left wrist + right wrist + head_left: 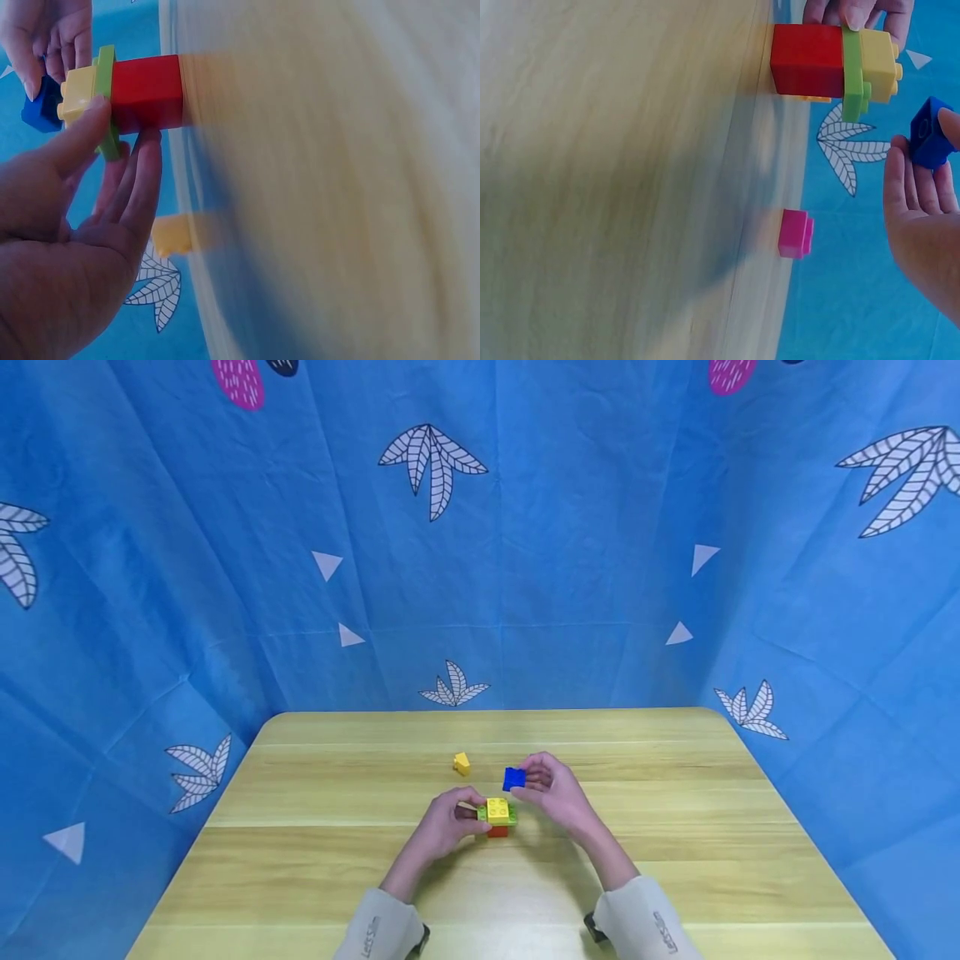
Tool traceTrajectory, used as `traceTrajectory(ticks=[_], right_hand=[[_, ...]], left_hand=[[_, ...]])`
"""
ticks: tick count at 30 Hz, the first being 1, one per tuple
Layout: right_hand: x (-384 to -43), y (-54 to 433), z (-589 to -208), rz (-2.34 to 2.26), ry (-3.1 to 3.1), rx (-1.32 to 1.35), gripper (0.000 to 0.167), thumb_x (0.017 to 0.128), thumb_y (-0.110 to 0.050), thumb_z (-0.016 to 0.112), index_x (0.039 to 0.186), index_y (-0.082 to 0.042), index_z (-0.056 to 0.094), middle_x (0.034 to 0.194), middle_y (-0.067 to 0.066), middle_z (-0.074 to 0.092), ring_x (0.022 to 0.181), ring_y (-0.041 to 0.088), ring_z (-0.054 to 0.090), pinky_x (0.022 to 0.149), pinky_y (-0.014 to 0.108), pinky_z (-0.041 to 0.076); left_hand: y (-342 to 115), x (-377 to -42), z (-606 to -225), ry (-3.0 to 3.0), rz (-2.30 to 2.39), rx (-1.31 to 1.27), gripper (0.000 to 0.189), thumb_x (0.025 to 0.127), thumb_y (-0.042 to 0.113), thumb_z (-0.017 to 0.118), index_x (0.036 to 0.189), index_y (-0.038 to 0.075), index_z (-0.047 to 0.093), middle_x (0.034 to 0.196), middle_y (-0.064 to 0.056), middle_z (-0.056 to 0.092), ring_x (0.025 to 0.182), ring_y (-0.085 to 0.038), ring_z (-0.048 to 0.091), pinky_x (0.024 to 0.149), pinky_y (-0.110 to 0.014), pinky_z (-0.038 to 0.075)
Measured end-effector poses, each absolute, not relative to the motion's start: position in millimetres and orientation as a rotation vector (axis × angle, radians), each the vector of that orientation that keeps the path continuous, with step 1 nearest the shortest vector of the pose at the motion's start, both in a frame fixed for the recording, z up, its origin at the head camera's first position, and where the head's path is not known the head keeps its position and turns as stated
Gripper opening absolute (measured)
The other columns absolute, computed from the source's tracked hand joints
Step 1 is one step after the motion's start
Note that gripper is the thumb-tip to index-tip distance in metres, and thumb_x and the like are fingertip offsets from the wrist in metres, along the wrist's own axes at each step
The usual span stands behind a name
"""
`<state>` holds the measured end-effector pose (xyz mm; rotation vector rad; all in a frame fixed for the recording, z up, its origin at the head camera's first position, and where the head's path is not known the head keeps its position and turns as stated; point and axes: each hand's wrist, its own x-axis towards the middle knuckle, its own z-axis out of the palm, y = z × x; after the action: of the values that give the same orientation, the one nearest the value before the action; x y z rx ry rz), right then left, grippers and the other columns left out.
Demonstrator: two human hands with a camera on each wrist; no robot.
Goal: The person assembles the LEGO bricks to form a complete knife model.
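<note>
My left hand (pixel 444 825) grips a small stack of toy building bricks by its left side. The stack has a red brick (pixel 148 91) at the bottom, a flat green plate (pixel 852 71) across it, and a yellow brick (pixel 498 810) with its studs up on top. Thumb and fingers lie at the green and yellow layers. Up and to the right of the stack, my right hand (pixel 558 793) pinches a blue brick (pixel 513 778) between thumb and fingers, held in the air. In the right wrist view the blue brick is tilted, apart from the yellow one.
A yellow-orange piece (pixel 461 764) lies on the wooden table (pixel 337 860) beyond the stack. Also on the table, a pink brick (pixel 793 234) shows in the right wrist view; in the head view it is hidden. A blue patterned cloth (pixel 525 568) hangs behind the table.
</note>
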<state>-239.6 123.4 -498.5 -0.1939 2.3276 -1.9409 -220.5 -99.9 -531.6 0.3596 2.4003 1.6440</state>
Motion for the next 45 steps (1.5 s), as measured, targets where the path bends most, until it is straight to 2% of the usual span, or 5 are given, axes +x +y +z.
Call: traceTrajectory(ticks=[7, 11, 16, 31, 45], right_hand=[[-236, 124, -503, -1.881, 2.325, -0.337, 0.036, 0.091, -0.001, 0.077, 0.124, -0.001, 0.064, 0.125, 0.017, 0.071, 0.116, 0.031, 0.068, 0.107, 0.045, 0.055], [-234, 124, -505, -1.842, 2.294, -0.394, 0.034, 0.093, -0.004, 0.075, 0.127, -0.003, 0.067, 0.126, 0.016, 0.071, 0.119, 0.032, 0.068, 0.105, 0.042, 0.057], [-230, 125, -505, -1.817, 2.301, -0.392, 0.031, 0.093, -0.005, 0.076, 0.123, -0.005, 0.069, 0.123, 0.015, 0.073, 0.119, 0.031, 0.068, 0.102, 0.04, 0.058], [-224, 116, -508, -1.773, 2.341, -0.453, 0.031, 0.091, -0.004, 0.078, 0.12, -0.005, 0.07, 0.122, 0.016, 0.073, 0.119, 0.035, 0.068, 0.104, 0.049, 0.057], [-225, 112, -514, -1.723, 2.363, -0.458, 0.027, 0.092, -0.008, 0.078, 0.118, -0.013, 0.071, 0.12, 0.006, 0.074, 0.118, 0.03, 0.068, 0.105, 0.048, 0.056]], left_hand=[[-101, -219, -529, 2.411, 1.639, 0.367, 0.025, 0.088, 0.001, 0.08, 0.109, 0.006, 0.07, 0.12, -0.015, 0.068, 0.103, -0.029, 0.072, 0.085, -0.033, 0.064], [-102, -218, -528, 2.427, 1.627, 0.374, 0.026, 0.088, 0.003, 0.08, 0.112, 0.006, 0.07, 0.121, -0.014, 0.068, 0.103, -0.028, 0.071, 0.086, -0.032, 0.064], [-100, -219, -527, 2.407, 1.636, 0.379, 0.027, 0.089, 0.004, 0.08, 0.114, 0.007, 0.07, 0.123, -0.014, 0.067, 0.105, -0.029, 0.071, 0.087, -0.033, 0.064], [-101, -220, -529, 2.404, 1.629, 0.38, 0.025, 0.089, 0.003, 0.079, 0.112, 0.006, 0.07, 0.123, -0.016, 0.068, 0.106, -0.03, 0.071, 0.088, -0.033, 0.064], [-101, -219, -528, 2.408, 1.624, 0.369, 0.022, 0.09, 0.003, 0.078, 0.11, 0.009, 0.07, 0.12, -0.012, 0.068, 0.103, -0.027, 0.071, 0.086, -0.033, 0.064]])
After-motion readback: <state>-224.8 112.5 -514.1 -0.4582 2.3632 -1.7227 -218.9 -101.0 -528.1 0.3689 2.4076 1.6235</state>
